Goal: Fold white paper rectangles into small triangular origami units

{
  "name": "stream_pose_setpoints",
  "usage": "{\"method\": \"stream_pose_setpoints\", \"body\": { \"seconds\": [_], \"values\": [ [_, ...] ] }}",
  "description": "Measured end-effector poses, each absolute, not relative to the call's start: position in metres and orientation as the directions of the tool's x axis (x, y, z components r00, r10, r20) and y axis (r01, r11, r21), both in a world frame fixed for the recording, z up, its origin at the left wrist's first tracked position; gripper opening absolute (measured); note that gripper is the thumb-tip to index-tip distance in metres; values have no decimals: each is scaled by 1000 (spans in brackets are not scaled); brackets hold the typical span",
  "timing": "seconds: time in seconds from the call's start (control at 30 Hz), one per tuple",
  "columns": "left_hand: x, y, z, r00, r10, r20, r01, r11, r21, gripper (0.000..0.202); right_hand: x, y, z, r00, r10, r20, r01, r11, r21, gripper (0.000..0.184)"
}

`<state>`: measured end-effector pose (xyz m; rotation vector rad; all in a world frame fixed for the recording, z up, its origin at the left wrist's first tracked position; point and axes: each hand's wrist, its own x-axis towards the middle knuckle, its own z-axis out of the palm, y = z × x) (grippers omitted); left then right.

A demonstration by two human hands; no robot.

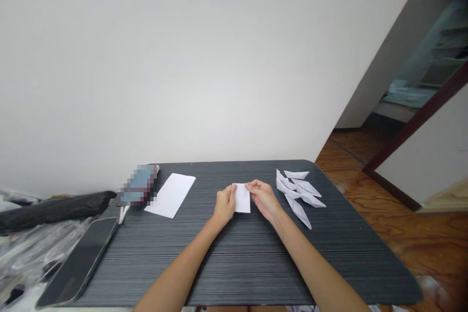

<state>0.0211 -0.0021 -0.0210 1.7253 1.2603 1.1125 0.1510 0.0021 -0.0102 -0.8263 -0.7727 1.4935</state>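
Between my two hands is a small folded piece of white paper, held over the middle of the dark table. My left hand pinches its left edge, thumb on top. At the upper right corner, my right hand grips the paper between thumb and fingers. Several folded white paper boats lie in a loose heap to the right of my right hand. Off to the left rests flat white paper, perhaps a stack of sheets.
The dark, streaked table stands against a white wall. A black phone or tablet lies on its left edge; a blurred-out device sits behind it. Farther left are a black bundle and clear plastic. Wooden floor shows right.
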Motion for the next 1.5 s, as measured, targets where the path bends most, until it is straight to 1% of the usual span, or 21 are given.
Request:
{"method": "stream_pose_setpoints", "body": {
  "seconds": [0.07,0.17,0.27,0.33,0.5,0.6,0.77,0.87,0.93,1.0,1.1,1.13,1.17,1.2,1.27,1.3,1.33,1.4,1.5],
  "values": [
    [21,-2,-21,132,955,264,382,-295,876,40,149,1,-12,-21,998,-55,-486,-58,-872,22],
    [20,0,-21,131,940,314,461,-339,820,41,146,2,-16,69,998,-11,-346,14,-938,23],
    [20,1,-21,158,950,271,477,-314,821,39,144,4,-22,156,987,35,-208,67,-976,23],
    [21,1,-21,173,955,242,475,-296,829,38,143,6,-27,192,980,51,-150,81,-985,22],
    [22,3,-23,122,926,356,570,-360,739,37,140,10,-35,260,959,113,-10,120,-993,19],
    [18,6,-24,109,923,370,580,-361,730,37,140,9,-36,264,950,167,63,155,-986,18],
    [13,8,-23,87,935,343,588,-327,740,35,138,4,-35,161,957,240,90,227,-970,17],
    [14,9,-25,12,923,384,621,-308,721,36,131,1,-34,149,959,240,97,227,-969,16],
    [13,12,-26,-16,912,411,671,-295,680,36,128,-1,-32,156,960,233,90,221,-971,16],
    [8,15,-26,-7,912,410,726,-277,630,33,129,-1,-30,200,950,239,86,226,-970,17],
    [-3,15,-22,-24,908,419,777,-247,579,29,139,-2,-24,352,893,282,113,259,-959,19],
    [-4,14,-19,-26,895,445,767,-267,583,29,144,-2,-22,401,866,299,132,268,-954,18],
    [-4,11,-17,-9,876,483,737,-320,595,29,147,-3,-20,415,851,321,170,274,-947,18],
    [-2,8,-15,40,856,515,670,-405,622,29,150,-4,-18,412,842,350,214,283,-935,17],
    [8,1,-10,169,819,549,498,-552,669,29,151,-8,-14,359,840,406,274,321,-906,14],
    [13,-2,-9,214,817,535,419,-572,706,29,149,-10,-12,310,846,433,281,354,-892,13],
    [19,-5,-8,211,833,511,345,-553,758,30,147,-13,-9,252,852,459,272,393,-878,12],
    [25,-6,-9,150,889,433,212,-456,864,32,142,-16,-5,130,850,510,244,471,-848,13],
    [26,-1,-12,58,958,280,28,-282,959,35,139,-17,-1,34,837,546,235,524,-818,19]
  ]
}}
